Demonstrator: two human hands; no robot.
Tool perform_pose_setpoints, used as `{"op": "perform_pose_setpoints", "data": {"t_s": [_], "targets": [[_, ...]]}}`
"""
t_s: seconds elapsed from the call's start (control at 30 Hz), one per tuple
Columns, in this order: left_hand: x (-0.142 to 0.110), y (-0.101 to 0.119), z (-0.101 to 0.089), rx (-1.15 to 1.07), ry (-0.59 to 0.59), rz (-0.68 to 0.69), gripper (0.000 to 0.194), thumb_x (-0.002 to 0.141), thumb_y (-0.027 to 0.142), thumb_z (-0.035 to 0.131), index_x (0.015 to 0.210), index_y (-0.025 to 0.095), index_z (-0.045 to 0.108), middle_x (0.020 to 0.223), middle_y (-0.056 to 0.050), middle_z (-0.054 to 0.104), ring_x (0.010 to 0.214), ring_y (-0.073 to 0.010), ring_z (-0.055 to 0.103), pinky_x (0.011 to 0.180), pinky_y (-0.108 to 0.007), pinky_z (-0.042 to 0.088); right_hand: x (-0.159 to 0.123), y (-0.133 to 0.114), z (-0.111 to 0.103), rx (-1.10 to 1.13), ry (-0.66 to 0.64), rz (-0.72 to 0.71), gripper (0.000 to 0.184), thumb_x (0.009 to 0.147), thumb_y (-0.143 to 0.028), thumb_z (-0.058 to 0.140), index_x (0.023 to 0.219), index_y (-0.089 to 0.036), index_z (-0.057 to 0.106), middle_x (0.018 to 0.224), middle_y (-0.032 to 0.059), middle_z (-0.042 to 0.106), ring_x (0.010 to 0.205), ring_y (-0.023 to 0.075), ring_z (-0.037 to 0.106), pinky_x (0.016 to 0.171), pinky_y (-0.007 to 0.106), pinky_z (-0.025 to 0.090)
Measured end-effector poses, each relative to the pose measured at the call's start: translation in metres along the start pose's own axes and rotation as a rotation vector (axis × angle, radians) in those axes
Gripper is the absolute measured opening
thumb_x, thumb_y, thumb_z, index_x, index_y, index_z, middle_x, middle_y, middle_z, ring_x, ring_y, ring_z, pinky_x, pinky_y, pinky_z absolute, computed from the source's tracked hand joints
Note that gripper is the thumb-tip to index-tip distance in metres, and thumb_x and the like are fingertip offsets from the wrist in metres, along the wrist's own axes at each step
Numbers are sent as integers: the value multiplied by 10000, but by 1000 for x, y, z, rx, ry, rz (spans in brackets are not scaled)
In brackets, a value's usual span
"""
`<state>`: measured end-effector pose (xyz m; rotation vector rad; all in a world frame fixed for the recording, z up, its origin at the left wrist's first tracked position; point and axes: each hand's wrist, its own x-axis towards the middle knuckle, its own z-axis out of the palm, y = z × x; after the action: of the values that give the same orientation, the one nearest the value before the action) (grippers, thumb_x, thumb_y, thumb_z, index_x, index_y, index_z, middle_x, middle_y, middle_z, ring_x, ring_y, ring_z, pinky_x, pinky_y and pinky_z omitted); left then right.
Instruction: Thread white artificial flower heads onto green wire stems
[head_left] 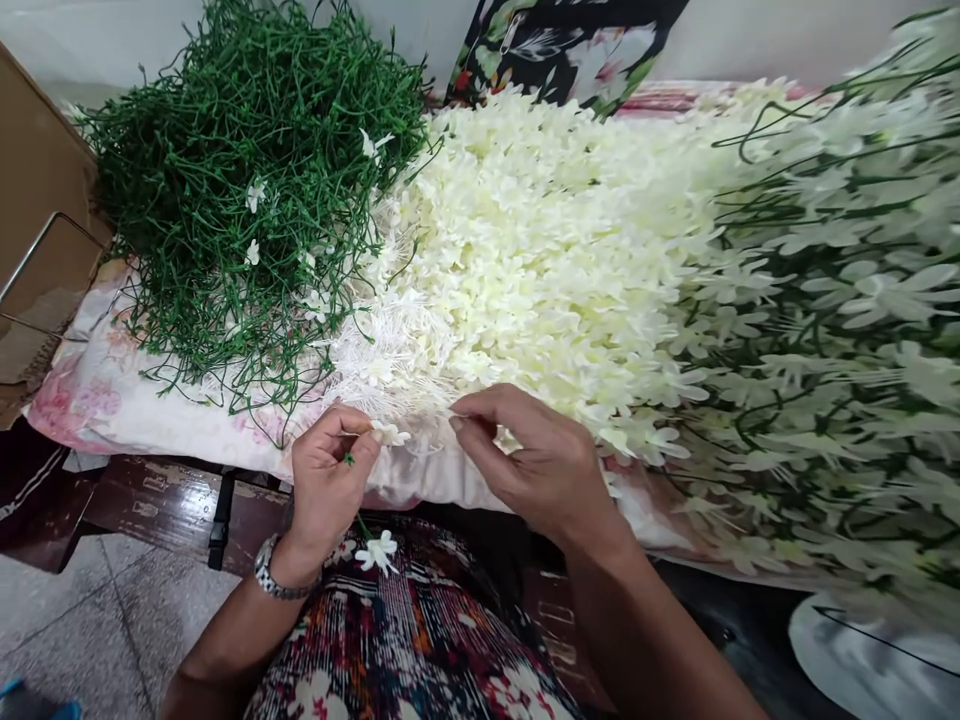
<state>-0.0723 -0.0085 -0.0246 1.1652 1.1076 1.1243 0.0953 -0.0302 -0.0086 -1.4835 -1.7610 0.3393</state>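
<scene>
My left hand (330, 475) is closed, pinching a thin green stem (349, 460) with a small white artificial flower (391, 433) at its top and another white bloom (379, 551) hanging below over my lap. My right hand (525, 455) is closed in a pinch at the near edge of a big heap of cream-white flower petals (547, 250); what its fingertips hold is too small to name. A patch of white stamen pieces (382, 350) lies just beyond both hands.
A tangled pile of green plastic stems (247, 180) sits at the back left on a floral cloth (105, 400). Assembled flower sprays (840, 330) fill the right side. Cardboard (37, 200) stands at the far left. Tiled floor (90, 620) lies below.
</scene>
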Motion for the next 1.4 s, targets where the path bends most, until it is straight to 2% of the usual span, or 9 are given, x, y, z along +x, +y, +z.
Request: {"op": "perform_pose_setpoints", "data": {"t_s": [0.13, 0.23, 0.33, 0.47, 0.6, 0.8, 0.97, 1.27, 1.4], "targets": [[-1, 1, 3, -5, -1, -10, 98, 725, 186, 556, 658, 149, 497, 669, 40, 444, 419, -8, 291, 390, -156, 249, -11, -15, -1, 352, 42, 298, 63, 739, -155, 529, 787, -196, 525, 686, -8, 579, 593, 92, 536, 550, 229, 435], [-2, 4, 6, 8, -9, -15, 124, 726, 180, 550, 630, 140, 482, 668, 35, 436, 428, -11, 296, 393, -157, 250, -17, -30, 2, 591, 84, 294, 99, 750, -137, 515, 823, -204, 527, 753, 5, 609, 668, 115, 576, 605, 258, 468], [-4, 7, 9, 29, -20, -36, 149, 723, 177, 546, 601, 133, 473, 664, 31, 435, 448, -17, 313, 403, -154, 258, -19, -39, 7, 700, 81, 201, 151, 746, -109, 506, 854, -212, 529, 808, 17, 619, 742, 134, 586, 653, 287, 481], [-7, 10, 12, 21, -63, -68, 167, 715, 185, 553, 577, 128, 477, 668, 21, 462, 480, -27, 351, 411, -150, 270, -15, -36, 18, 579, 135, 91, 130, 712, -113, 544, 791, -216, 555, 893, 24, 581, 850, 151, 541, 741, 340, 448], [-10, 13, 13, -101, -134, -157, 152, 710, 205, 559, 596, 123, 502, 698, 10, 494, 422, -3, 317, 366, -151, 229, -13, -26, 27, 491, 196, 120, 115, 714, -130, 552, 781, -217, 588, 831, 20, 546, 822, 140, 516, 714, 325, 428], [-11, 15, 15, -270, -167, -302, 187, 649, 248, 629, 583, 122, 508, 566, 32, 460, 349, 13, 254, 326, -146, 176, -18, -19, 26, 377, 182, 120, 119, 720, -136, 552, 796, -214, 597, 784, 15, 561, 774, 135, 527, 680, 307, 437], [-12, 12, 11, -270, -197, -243, 142, 677, 215, 614, 598, 120, 544, 643, 17, 500, 373, 13, 290, 337, -148, 203, -19, -17, 22, 187, 147, 4, 146, 699, -110, 561, 814, -197, 577, 765, 23, 563, 741, 134, 521, 648, 296, 435], [-13, 7, 8, -61, -199, -111, 112, 705, 228, 596, 632, 147, 571, 696, -9, 539, 481, -43, 409, 395, -167, 289, -14, -14, 18, -46, 118, -251, 173, 697, -101, 535, 839, -199, 545, 746, 30, 566, 705, 138, 514, 631, 301, 424], [-12, 3, 7, -106, -204, -87, 97, 713, 249, 584, 680, 160, 603, 728, -24, 569, 499, -59, 447, 410, -181, 311, -15, -12, 17, 9, 106, -206, 181, 693, -94, 539, 838, -203, 548, 749, 26, 559, 712, 133, 511, 626, 291, 433]]}}
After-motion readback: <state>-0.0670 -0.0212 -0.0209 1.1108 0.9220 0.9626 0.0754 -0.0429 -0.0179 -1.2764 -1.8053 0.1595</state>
